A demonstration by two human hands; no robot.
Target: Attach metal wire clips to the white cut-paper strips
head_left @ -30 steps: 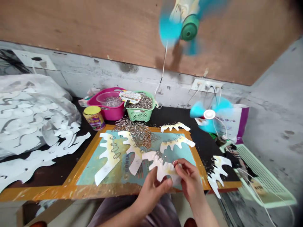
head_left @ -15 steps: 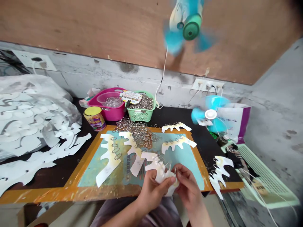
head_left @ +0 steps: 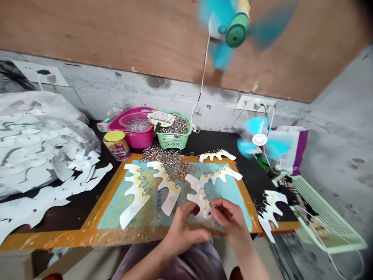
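Note:
A white scalloped cutout [head_left: 196,197] with whitish lumps along one edge lies on the blue mat [head_left: 116,210] in front of me. My left hand [head_left: 186,225] is at its near left edge, thumb apart from the fingers; the fingertips are partly hidden. On the cutout's right side, my right hand [head_left: 229,217] is closed in a pinch on a small metal wire loop [head_left: 213,207]. Similar cutouts with wire loops along their edges lie around: one at the left [head_left: 135,194], another beside it [head_left: 166,188], and one behind my right hand [head_left: 221,174]. Behind them spreads a heap of wire loops [head_left: 169,159].
A pink basket [head_left: 140,139] and a green basket [head_left: 173,141] of metal pieces stand at the back, beside a yellow-lidded can [head_left: 117,146]. White cutouts fill a plastic bag [head_left: 35,144] at left. Two blue-bladed fans spin, one overhead [head_left: 236,31], one at right [head_left: 259,139].
The cutout has gone from between my hands down onto the mat, farther from me. My left thumb has come off it. My right hand has shifted slightly left.

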